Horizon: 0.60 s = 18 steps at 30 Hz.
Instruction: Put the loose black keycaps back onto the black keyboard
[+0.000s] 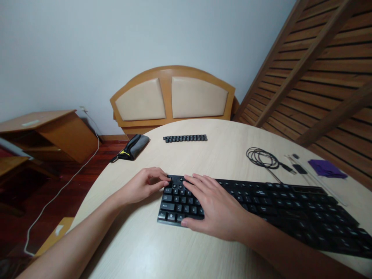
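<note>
A black keyboard (267, 209) lies on the round table. Bare key posts show along its upper rows, while lettered keycaps fill the lower ones. At its upper left corner my left hand (147, 184) pinches a small black keycap (171, 180) between thumb and fingertips, mostly covered by them. My right hand (216, 205) rests over the keyboard's left part, fingers stretched out and thumb at the front edge; it hides several keys. Farther back, loose black keycaps (186, 138) stand lined up in two rows.
A grey and black pouch (135, 147) sits at the table's (139, 248) left edge. To the right are a coiled cable (263, 158), small tools (299, 168), a purple cloth (327, 168) and a thin white stick (328, 188). Behind the table stands a padded headboard (168, 97).
</note>
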### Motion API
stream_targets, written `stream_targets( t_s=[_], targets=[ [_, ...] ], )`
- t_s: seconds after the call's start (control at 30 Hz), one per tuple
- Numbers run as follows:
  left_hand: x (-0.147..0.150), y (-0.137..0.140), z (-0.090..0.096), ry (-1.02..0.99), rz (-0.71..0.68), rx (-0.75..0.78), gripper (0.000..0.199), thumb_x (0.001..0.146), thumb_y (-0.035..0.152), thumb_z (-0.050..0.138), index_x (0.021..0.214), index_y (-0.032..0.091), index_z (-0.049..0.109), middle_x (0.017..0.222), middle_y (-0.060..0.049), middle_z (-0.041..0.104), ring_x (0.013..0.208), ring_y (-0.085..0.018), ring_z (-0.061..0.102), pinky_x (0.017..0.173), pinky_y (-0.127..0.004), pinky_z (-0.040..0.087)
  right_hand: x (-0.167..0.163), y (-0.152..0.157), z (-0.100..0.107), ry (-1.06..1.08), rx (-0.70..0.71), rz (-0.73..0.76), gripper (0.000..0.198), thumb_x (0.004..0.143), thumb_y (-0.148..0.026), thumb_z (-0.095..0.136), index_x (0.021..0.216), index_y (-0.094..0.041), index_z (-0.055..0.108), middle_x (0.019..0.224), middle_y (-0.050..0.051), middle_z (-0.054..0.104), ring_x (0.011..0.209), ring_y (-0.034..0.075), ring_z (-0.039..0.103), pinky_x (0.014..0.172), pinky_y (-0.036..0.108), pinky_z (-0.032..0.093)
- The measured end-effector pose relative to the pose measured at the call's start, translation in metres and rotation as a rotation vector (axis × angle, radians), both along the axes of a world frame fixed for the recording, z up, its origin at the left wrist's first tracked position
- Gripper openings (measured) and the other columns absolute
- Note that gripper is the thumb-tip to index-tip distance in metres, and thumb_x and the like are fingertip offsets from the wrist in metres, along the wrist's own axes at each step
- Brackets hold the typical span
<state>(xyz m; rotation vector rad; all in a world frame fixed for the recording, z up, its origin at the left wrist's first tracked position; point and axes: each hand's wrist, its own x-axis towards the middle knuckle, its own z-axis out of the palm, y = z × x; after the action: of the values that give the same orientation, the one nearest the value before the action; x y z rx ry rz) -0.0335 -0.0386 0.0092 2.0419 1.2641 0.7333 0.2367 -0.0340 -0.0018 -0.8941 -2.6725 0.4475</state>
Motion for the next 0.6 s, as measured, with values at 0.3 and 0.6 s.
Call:
stream_targets(
  t_s=[0.3, 0.6],
  targets=[
    [0.0053, -0.0009, -0.0026, -0.057, 0.058, -0.111, 0.023, 0.093, 0.034, 0.062, 0.085, 0.014, 0.071, 0.094, -0.009, 0.071, 0.090, -0.020, 0.064, 0.084, -0.033, 0.049, -0.0003, -0.0002, 0.0016, -0.015, -0.002, -0.002, 0.089, 0.081, -0.069, 0.062, 0.147, -0.012, 0.049, 0.158, 0.010, 0.041, 0.145, 0.031, 0.034, 0.122, 0.048, 0.025],
    [0.0053, -0.0005, -0.0018, -0.063, 0.098, -0.154, 0.022, 0.091, 0.035, 0.063, 0.090, 0.016, 0.073, 0.096, -0.008, 0.071, 0.092, -0.020, 0.064, 0.087, -0.035, 0.049, 0.0004, -0.0009, -0.0006, 0.013, -0.001, 0.001, 0.088, 0.081, -0.069, 0.062, 0.147, -0.012, 0.049, 0.158, 0.010, 0.041, 0.145, 0.031, 0.034, 0.122, 0.048, 0.024]
  ],
)
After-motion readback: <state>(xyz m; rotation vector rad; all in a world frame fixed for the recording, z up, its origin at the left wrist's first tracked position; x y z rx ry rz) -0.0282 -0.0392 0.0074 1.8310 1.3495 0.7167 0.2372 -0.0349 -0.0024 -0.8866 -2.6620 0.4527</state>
